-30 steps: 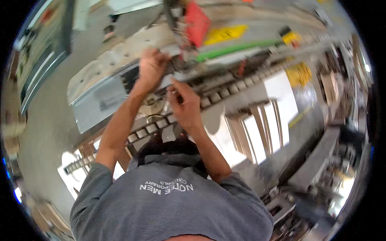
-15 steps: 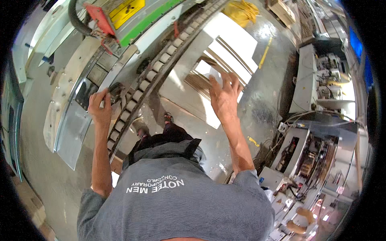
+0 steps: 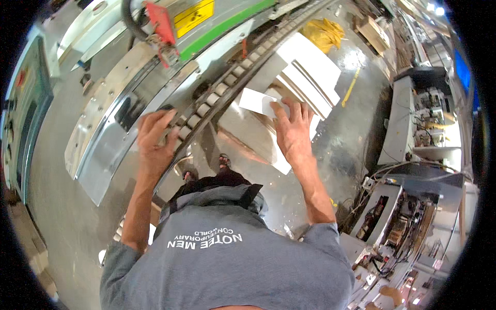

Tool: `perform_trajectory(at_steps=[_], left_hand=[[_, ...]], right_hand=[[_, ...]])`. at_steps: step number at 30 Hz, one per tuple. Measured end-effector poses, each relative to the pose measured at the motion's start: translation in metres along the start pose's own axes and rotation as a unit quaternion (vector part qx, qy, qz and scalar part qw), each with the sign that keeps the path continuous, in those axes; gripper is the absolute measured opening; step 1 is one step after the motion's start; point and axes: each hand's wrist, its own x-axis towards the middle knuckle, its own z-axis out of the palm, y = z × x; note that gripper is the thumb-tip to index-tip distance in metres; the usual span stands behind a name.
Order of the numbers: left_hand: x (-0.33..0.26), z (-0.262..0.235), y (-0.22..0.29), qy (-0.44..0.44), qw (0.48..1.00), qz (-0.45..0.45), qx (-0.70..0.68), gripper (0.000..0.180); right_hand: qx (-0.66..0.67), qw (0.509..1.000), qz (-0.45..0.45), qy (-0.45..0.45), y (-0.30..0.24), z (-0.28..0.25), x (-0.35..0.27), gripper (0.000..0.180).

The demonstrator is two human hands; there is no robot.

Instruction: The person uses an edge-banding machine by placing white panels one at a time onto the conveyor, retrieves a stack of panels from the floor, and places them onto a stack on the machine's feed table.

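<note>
My left hand [image 3: 154, 140] lies on the roller track [image 3: 217, 95] of a long metal machine, fingers pointing up along the rollers; it looks blurred. Fingers spread, my right hand [image 3: 293, 133] rests flat on the edge of a small white panel [image 3: 254, 102] that lies just right of the track. Neither hand closes around anything. My grey T-shirt fills the lower middle, and my sandalled feet [image 3: 224, 161] show on the floor between my arms.
A stack of white panels [image 3: 310, 77] lies beyond my right hand. Behind it are a yellow cloth [image 3: 323, 32] and a wooden crate [image 3: 376, 28]. An open machine with loose wires [image 3: 403, 206] stands at the right. A red clamp [image 3: 159, 23] hangs over the polished machine guard [image 3: 98, 150].
Both hands have left the upper part of the machine. My left hand has come down onto the roller track and my right hand has swung right onto the white panel.
</note>
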Motion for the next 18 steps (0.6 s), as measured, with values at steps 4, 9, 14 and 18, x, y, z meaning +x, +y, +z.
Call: perform_trajectory(at_steps=[4,9,14,18], left_hand=[[0.03,-0.013,0.036,-0.073,0.992,0.101,-0.004,0.065],[0.03,-0.026,0.036,-0.107,0.984,0.139,0.025,0.069],[-0.01,-0.051,-0.017,-0.056,0.993,0.079,0.062,0.063],[-0.062,-0.089,-0.075,-0.028,0.996,-0.032,0.077,0.056]], right_hand=[[0.031,0.992,-0.119,0.011,-0.054,-0.018,0.029,0.043],[0.149,0.962,-0.227,-0.022,-0.1,-0.018,0.051,0.047],[0.239,0.933,-0.259,-0.072,-0.146,0.036,0.068,0.054],[0.414,0.871,-0.253,0.075,-0.217,0.061,0.072,0.046]])
